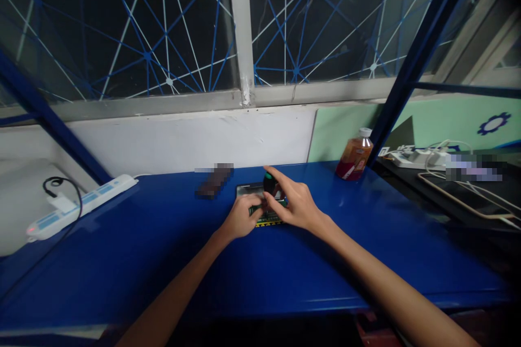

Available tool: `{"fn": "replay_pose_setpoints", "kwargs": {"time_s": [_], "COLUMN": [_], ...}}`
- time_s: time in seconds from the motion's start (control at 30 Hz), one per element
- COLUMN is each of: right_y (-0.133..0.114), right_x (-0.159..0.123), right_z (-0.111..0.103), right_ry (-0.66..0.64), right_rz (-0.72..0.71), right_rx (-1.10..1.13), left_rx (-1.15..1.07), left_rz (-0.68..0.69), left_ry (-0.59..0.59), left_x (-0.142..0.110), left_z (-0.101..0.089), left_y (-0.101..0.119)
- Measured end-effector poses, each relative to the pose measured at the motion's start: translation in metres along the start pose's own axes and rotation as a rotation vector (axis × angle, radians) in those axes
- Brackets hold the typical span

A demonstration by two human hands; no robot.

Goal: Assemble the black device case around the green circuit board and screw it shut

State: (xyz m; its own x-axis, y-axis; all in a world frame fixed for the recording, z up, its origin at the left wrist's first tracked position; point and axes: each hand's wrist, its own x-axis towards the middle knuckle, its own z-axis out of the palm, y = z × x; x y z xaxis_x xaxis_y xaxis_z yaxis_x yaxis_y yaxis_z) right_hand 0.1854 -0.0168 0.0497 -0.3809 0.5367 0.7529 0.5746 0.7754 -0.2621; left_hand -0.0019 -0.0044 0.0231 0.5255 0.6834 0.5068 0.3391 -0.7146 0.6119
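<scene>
My right hand (pixel 296 203) grips a screwdriver (pixel 269 184) upright, its dark handle capped in green, with the index finger over the top. Below it lies a green circuit board (pixel 270 218) with a yellow strip along its near edge. My left hand (pixel 243 216) is at the board's left side, fingers bent together close to the screwdriver's lower end. What those fingers pinch, if anything, is hidden, as is the screwdriver's tip. Behind the board shows a dark-rimmed grey flat piece (pixel 244 190), partly covered by my hands.
On the blue table (pixel 195 276), a blurred dark object (pixel 215 180) lies behind my left hand. A white power strip (pixel 87 203) with a black cable is at left. A drink bottle (pixel 354 155) stands back right, near a blue post (pixel 419 49). White cables and a phone-like slab (pixel 459 195) lie far right.
</scene>
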Motion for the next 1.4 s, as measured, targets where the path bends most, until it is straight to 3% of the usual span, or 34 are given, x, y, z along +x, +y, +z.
{"fn": "replay_pose_setpoints", "kwargs": {"time_s": [0.37,1.17,1.4], "right_y": [0.001,-0.005,-0.005], "right_x": [0.0,0.002,0.001], "right_z": [0.001,-0.001,-0.001], "right_ry": [0.006,-0.024,-0.028], "right_rz": [0.015,0.041,0.036], "right_rx": [-0.041,-0.06,-0.064], "left_rx": [-0.015,-0.054,-0.028], "left_rz": [0.004,-0.049,-0.073], "left_ry": [0.115,-0.021,0.09], "left_x": [-0.002,0.001,-0.001], "left_z": [0.01,0.002,0.007], "left_y": [-0.012,0.002,-0.006]}}
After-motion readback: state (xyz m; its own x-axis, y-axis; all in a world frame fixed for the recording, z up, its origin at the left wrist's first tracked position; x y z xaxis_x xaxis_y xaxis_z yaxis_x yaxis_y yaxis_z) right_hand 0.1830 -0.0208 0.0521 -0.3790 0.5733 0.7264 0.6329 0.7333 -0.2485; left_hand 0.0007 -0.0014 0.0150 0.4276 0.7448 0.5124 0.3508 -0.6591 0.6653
